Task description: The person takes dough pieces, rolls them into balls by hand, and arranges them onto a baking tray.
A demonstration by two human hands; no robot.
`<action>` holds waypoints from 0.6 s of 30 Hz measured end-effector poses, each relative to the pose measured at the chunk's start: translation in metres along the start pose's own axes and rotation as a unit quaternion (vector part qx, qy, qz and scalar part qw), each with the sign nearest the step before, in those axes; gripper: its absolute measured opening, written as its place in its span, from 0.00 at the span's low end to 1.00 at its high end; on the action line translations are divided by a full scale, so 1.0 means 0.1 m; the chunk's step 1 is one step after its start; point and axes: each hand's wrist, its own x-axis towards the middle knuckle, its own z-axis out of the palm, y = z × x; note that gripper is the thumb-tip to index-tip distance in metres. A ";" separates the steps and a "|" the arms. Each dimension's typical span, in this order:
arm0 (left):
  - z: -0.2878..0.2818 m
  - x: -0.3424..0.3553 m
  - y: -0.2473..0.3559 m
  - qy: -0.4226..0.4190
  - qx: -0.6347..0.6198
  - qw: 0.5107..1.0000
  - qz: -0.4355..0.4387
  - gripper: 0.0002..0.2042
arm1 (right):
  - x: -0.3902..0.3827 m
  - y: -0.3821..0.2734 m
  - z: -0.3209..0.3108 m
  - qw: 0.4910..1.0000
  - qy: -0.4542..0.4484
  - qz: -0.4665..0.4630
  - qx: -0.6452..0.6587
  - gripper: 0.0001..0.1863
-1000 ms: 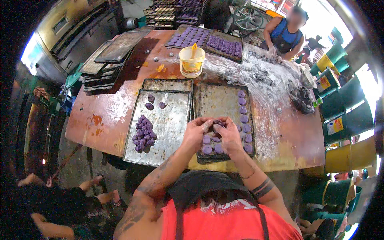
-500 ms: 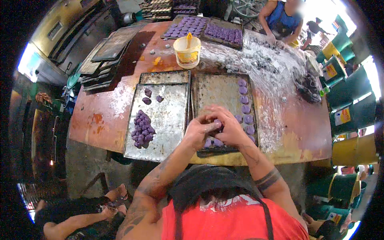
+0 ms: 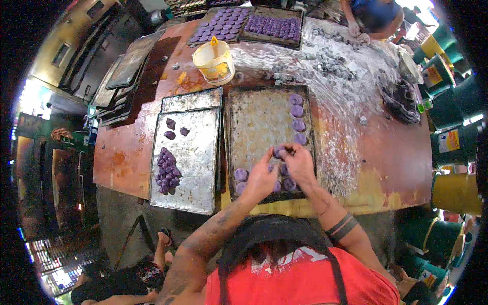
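My right hand (image 3: 300, 165) pinches a round purple dough piece (image 3: 279, 151) over the dark baking tray (image 3: 254, 117) in front of me. Beside it, my left hand (image 3: 260, 179) has its fingers apart, a fingertip close to the left edge of that piece; whether it touches is unclear. Flattened purple dough rounds (image 3: 298, 124) line the tray's right side, and more lie along its near end, partly hidden by my hands. On the silvery tray (image 3: 201, 152) to the left sit a heap of purple dough lumps (image 3: 166, 172) and 3 loose lumps (image 3: 170, 134).
Beyond the trays stands a white and yellow bucket (image 3: 213, 63) with an orange handle in it. Two far trays hold purple rounds (image 3: 221, 24) and purple pieces (image 3: 272, 28). Stacked trays (image 3: 127, 71) are at left. White powder and small lumps (image 3: 325, 66) lie toward a co-worker (image 3: 373, 18).
My hands have drawn apart from being cupped together, and the dough piece now shows in my right fingers. The whole view has shifted and turned slightly.
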 end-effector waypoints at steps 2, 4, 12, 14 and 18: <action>0.13 0.08 0.12 -0.026 0.050 0.998 -0.015 0.30 | 0.33 -0.01 -0.21 1.000 0.010 0.007 -0.027 0.12; 0.20 0.15 0.10 -0.045 0.057 0.997 -0.019 0.36 | 0.57 0.06 -0.34 0.906 0.018 -0.126 -0.404 0.16; 0.22 0.36 -0.16 -0.028 -0.023 0.992 -0.124 0.18 | 0.48 0.60 -0.30 0.638 -0.017 -0.399 -0.658 0.23; 0.25 0.69 0.01 -0.045 0.017 0.993 -0.106 0.17 | 0.64 0.26 -0.47 0.893 -0.109 -0.246 -0.360 0.21; 0.11 1.75 -0.03 -0.004 0.125 0.992 0.026 0.16 | 1.27 0.46 -1.70 0.917 0.191 -0.160 -0.312 0.18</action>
